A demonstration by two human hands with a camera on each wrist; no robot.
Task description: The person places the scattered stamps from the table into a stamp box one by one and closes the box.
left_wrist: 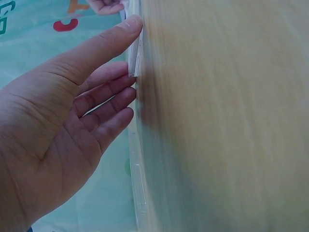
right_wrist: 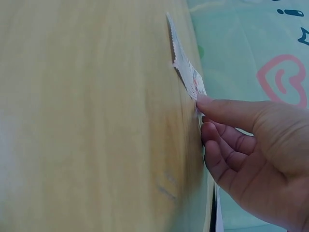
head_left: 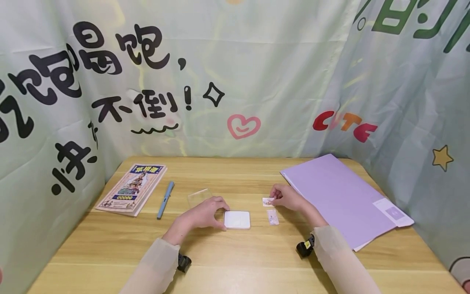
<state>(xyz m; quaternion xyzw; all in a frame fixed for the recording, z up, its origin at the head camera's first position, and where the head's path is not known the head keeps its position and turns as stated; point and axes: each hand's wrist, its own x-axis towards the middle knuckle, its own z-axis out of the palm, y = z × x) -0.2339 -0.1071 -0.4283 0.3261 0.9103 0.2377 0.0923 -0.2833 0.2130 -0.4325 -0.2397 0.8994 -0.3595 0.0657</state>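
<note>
In the head view my left hand (head_left: 205,212) holds a flat, square white case (head_left: 238,220) at its left side, thumb at the near corner and fingers at the far one. The left wrist view shows the clear edge of this case under the thumb. My right hand (head_left: 288,198) pinches a small printed stamp (head_left: 267,201) between thumb and fingertips, low over the table. A second stamp (head_left: 273,217) lies just nearer; a perforated edge shows in the right wrist view. Behind my left hand is a clear plastic lid (head_left: 198,197), partly hidden by it.
A printed booklet (head_left: 134,188) and a blue pen (head_left: 165,200) lie to the left on the wooden table (head_left: 235,261). On the right, a large purple folder (head_left: 338,200) reaches under my right forearm. A printed curtain (head_left: 279,73) hangs round the table's back and sides.
</note>
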